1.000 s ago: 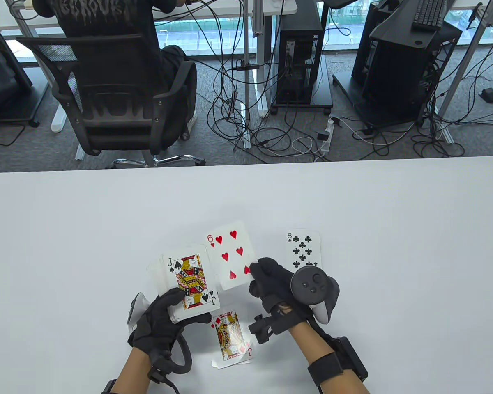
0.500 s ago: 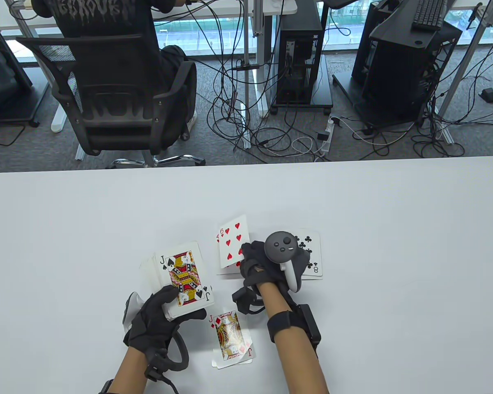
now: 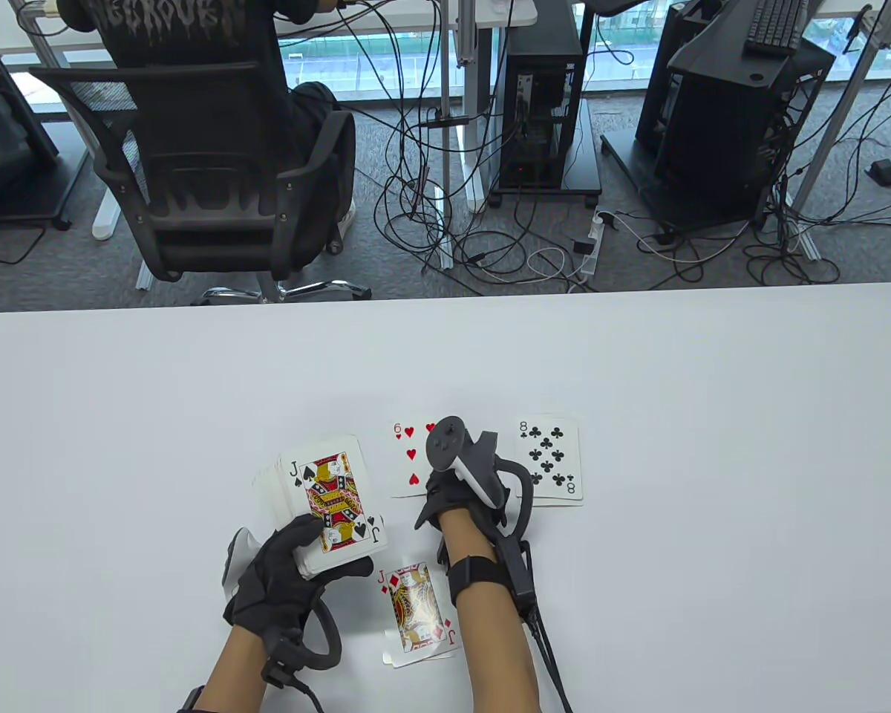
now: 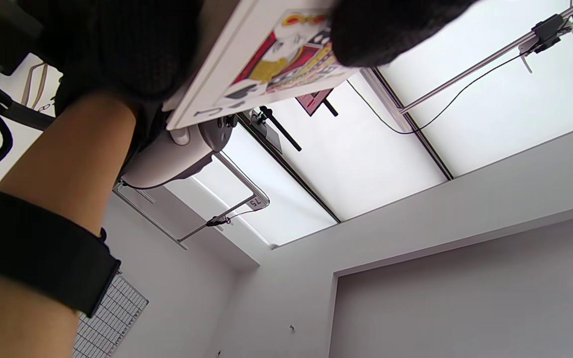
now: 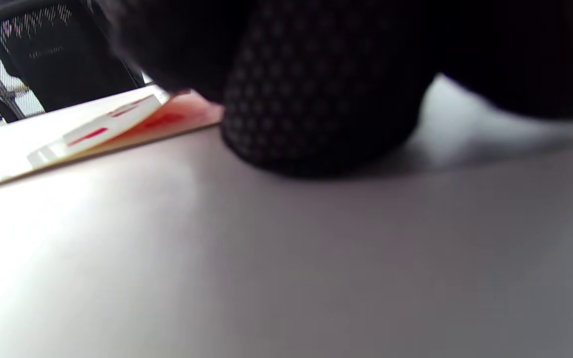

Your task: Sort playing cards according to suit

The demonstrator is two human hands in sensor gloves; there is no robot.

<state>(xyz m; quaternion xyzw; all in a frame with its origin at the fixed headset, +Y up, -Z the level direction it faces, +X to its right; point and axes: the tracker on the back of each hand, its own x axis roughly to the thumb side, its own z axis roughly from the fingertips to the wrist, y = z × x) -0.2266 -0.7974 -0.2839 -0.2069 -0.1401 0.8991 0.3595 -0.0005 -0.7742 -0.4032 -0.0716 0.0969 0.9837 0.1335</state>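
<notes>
Six of hearts (image 3: 410,454) lying face up on the tabletop (image 3: 713,445), on what looks like a small hearts pile, right part covered by the right hand (image 3: 453,486). Fingers hidden under the tracker in the table view; wrist view too close and blurred, showing only dark glove against the surface beside a slightly lifted red-marked card edge, so cannot tell whether pinching or merely pressing the card. Just beside, on the right, eight of clubs (image 3: 549,459) face up on its own pile. Nearer the person, jack of diamonds (image 3: 418,605) face up atop another small pile. To the left, deck (image 3: 327,505) held above the tabletop in the left hand (image 3: 282,579), fingers curled under and thumb across the face, jack of spades on top. Beyond the tabletop, an office chair (image 3: 193,163) with a seated person and cables on the floor. Risks, as judgement: dragging the six askew or off its pile on withdrawal if the glove clings; sleeve or tracker strap brushing the clubs pile; fanned deck slipping from a loose grip.
</notes>
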